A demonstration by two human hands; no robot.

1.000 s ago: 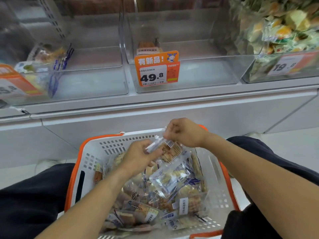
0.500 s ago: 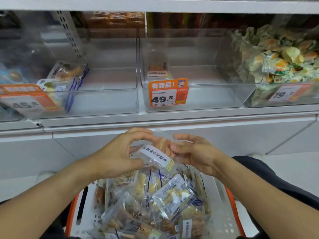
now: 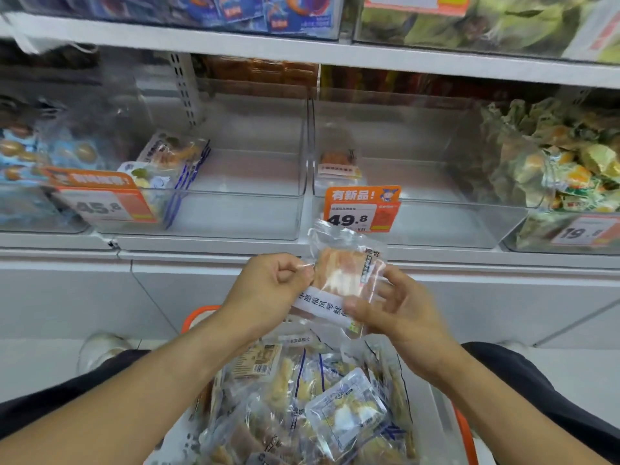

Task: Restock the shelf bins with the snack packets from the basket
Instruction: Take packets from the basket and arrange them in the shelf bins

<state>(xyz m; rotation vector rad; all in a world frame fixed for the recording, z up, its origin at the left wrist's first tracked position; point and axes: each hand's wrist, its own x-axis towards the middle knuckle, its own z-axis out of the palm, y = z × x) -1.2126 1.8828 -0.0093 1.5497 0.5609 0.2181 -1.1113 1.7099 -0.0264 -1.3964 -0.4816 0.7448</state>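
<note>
Snack packet [image 3: 345, 280] held above the basket [image 3: 464, 431], left hand [image 3: 265, 293] and right hand [image 3: 399, 310] each clamped on it.

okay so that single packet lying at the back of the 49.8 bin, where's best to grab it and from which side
Probably by its near edge, coming over the bin's low front wall from the front. The lone packet lies flat on the bin floor towards the left rear, with the side walls rising high beside it. Both hands are busy: left hand and right hand hold a clear packet.

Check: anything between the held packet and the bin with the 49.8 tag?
Head view: only the 49.8 price tag on the bin front; the packet, held by the left hand and right hand, overlaps its lower edge.
</note>
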